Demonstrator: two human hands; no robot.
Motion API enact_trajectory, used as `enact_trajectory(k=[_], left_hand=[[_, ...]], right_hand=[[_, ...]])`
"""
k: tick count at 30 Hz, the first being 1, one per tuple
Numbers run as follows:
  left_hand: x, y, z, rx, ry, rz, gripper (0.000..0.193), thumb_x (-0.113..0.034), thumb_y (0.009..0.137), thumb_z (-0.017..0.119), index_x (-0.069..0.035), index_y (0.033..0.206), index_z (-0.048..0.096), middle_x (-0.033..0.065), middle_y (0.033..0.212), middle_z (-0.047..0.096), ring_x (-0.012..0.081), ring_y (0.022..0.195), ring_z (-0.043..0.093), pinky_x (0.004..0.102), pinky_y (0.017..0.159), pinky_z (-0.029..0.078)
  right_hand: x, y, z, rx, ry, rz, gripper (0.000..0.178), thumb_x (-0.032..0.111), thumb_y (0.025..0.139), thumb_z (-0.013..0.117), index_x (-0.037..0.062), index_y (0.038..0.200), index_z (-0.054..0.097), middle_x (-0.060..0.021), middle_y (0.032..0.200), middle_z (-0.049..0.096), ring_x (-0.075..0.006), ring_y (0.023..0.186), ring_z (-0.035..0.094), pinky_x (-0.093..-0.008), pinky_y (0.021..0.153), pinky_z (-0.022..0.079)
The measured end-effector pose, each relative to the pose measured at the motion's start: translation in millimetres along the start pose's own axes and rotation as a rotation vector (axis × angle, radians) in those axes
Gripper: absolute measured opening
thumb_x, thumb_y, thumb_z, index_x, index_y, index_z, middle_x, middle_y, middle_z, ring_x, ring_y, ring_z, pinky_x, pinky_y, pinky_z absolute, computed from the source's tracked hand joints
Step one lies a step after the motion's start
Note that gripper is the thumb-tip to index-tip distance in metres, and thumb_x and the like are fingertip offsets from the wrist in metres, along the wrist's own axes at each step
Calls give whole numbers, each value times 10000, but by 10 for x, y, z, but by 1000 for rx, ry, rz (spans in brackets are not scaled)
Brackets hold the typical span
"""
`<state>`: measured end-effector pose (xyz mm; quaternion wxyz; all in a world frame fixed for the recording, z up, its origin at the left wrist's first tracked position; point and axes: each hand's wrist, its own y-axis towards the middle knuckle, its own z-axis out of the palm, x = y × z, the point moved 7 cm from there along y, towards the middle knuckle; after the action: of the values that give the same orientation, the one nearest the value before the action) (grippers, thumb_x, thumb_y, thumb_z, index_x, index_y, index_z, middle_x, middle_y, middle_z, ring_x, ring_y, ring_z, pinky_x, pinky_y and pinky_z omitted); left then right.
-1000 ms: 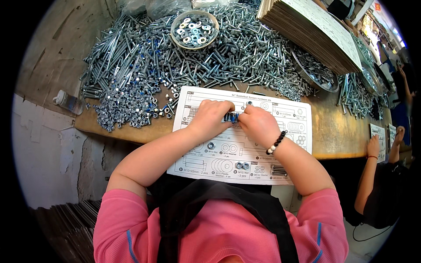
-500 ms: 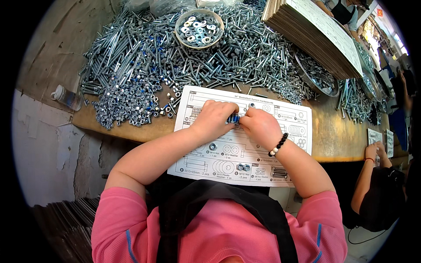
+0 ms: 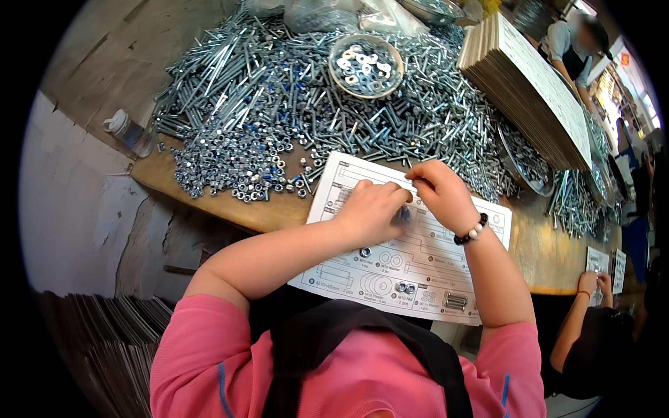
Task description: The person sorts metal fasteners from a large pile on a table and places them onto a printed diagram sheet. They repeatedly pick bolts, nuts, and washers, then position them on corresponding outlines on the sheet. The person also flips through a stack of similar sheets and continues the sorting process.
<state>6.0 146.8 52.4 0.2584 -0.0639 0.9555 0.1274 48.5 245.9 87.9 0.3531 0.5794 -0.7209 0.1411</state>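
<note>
L hand (image 3: 374, 212) is curling over a blurry blue-tinged hardware pc (image 3: 405, 213) above the printed parts sheet (image 3: 418, 255), R hand (image 3: 446, 198) is hovering beside it (can't tell if either's gripping), both are partly blocking its English captions (image 3: 375, 296) + part drawings (image 3: 334, 276), and a bolt pile (image 3: 432, 115) w/ washer bowl (image 3: 365, 96) is crowding behind.

My pink shirt (image 3: 390, 376) is matt, finely textured cloth, my bracelet (image 3: 473, 234) smooth beads. The printed sheet (image 3: 446, 262) is matt white paper on the worn, slightly glossy wooden bench (image 3: 540, 254); far off, bolts (image 3: 435, 97) gleam like bare metal.
</note>
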Motion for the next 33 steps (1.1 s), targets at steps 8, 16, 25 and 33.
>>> enact_trajectory(k=[8, 16, 25, 33], left_hand=[[429, -522, -533, -190, -52, -62, 286, -176, 717, 664, -83, 967, 560, 54, 900, 552, 224, 826, 553, 337, 740, 422], [1667, -721, -1416, -607, 152, -397, 237, -176, 753, 620, -64, 956, 570, 101, 902, 572, 277, 820, 562, 376, 718, 449], [3021, -503, -1604, -259, 526, -986, 404, -397, 809, 493, -48, 927, 656, 139, 1005, 608, 330, 926, 578, 425, 804, 447], [3238, -356, -1650, -58, 213, -1147, 559, -521, 769, 517, -29, 1006, 634, 164, 1050, 608, 298, 964, 587, 390, 837, 445]], right_hand=[[388, 832, 594, 141, 414, -97, 380, 92, 774, 580, 78, 1150, 523, -139, 1250, 430, -227, 889, 584, -298, 762, 481], [498, 802, 910, 243, 106, -177, 347, 133, 812, 576, 68, 1150, 529, -122, 1272, 412, -220, 1032, 530, -320, 849, 459], [719, 1130, 1163, 230, -86, -210, 279, 179, 771, 586, 101, 1038, 579, -118, 926, 566, -284, 882, 560, -371, 762, 459], [936, 1523, 1541, 232, -104, -250, 282, 196, 778, 573, 121, 1049, 574, -122, 936, 560, -297, 894, 561, -385, 774, 460]])
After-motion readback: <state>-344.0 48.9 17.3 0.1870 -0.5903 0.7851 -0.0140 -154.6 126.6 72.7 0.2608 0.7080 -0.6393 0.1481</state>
